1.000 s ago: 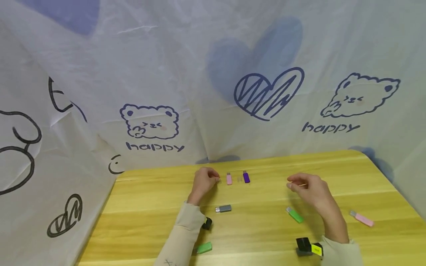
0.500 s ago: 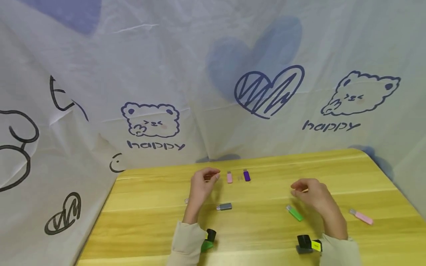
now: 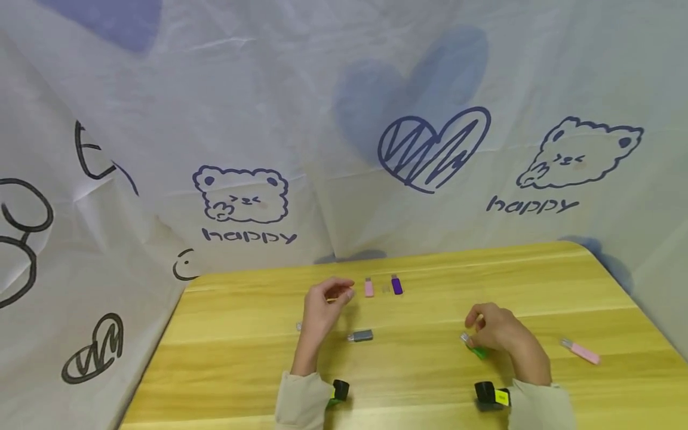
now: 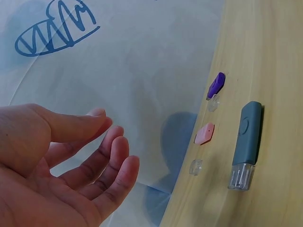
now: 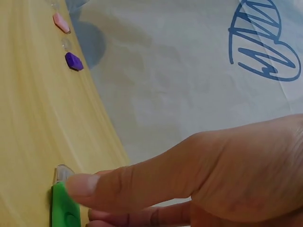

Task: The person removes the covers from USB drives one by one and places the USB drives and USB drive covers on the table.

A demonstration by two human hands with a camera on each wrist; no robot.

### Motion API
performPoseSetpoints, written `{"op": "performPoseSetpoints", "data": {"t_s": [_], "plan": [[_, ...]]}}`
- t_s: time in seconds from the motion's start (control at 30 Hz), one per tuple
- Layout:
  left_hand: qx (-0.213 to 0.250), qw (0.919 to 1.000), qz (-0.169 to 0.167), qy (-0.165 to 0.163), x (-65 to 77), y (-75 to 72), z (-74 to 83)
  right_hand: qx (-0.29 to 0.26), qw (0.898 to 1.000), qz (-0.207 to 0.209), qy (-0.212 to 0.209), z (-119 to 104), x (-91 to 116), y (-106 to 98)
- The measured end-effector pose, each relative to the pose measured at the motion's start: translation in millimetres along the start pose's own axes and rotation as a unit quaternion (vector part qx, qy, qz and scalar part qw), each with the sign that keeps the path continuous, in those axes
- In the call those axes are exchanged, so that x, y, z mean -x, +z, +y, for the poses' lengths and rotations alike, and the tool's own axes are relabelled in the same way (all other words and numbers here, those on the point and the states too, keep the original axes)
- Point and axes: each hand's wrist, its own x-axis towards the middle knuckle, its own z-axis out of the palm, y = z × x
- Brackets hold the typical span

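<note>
My left hand (image 3: 322,307) hovers over the back left of the table, fingers loosely bent with nothing between them. To its right lie a small pink USB stick (image 3: 368,288) and a purple USB stick (image 3: 396,286) with uncovered plugs. Two loose clear caps show in the left wrist view, one cap (image 4: 195,167) near the pink stick and another cap (image 4: 214,102) near the purple one. My right hand (image 3: 500,328) is at a green USB stick (image 5: 64,208) with a clear cap on its end. The thumb overlaps that stick's edge; the fingers are beside it.
A grey capped USB stick (image 3: 362,335) lies between the hands, nearer the left. Farther right is another pink USB stick (image 3: 583,352). A second green piece (image 3: 334,403) is mostly hidden by the left wrist camera. A printed cloth (image 3: 344,149) hangs behind the table (image 3: 419,376).
My left hand has lifted away from the loose cap beside the pink stick and drawn back slightly. My right hand has come down and forward onto the green USB stick.
</note>
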Motion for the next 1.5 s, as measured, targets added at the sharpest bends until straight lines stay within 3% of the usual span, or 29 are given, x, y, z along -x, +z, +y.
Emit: {"op": "performPoseSetpoints", "data": {"t_s": [0.5, 0.77, 1.0, 1.27, 1.5], "plan": [[0.006, 0.9999, -0.011, -0.004, 4.5, 2.2, 5.4, 0.002, 1.000, 0.005, 0.011, -3, 2, 7], [0.003, 0.9999, -0.010, -0.006, 6.0, 4.6, 7.5, 0.017, 1.000, 0.000, -0.005, -4, -1, 5], [0.008, 0.9997, -0.022, 0.000, 5.8, 9.9, 10.2, 0.007, 0.997, 0.047, -0.064, -9, 1, 0], [0.002, 0.9996, -0.022, 0.018, 5.3, 14.5, 11.7, -0.001, 0.981, 0.136, -0.139, -24, 1, -4], [0.008, 0.9990, -0.039, 0.023, 7.6, 20.8, 15.3, -0.059, 0.972, 0.134, -0.184, -35, 2, 0]]}}
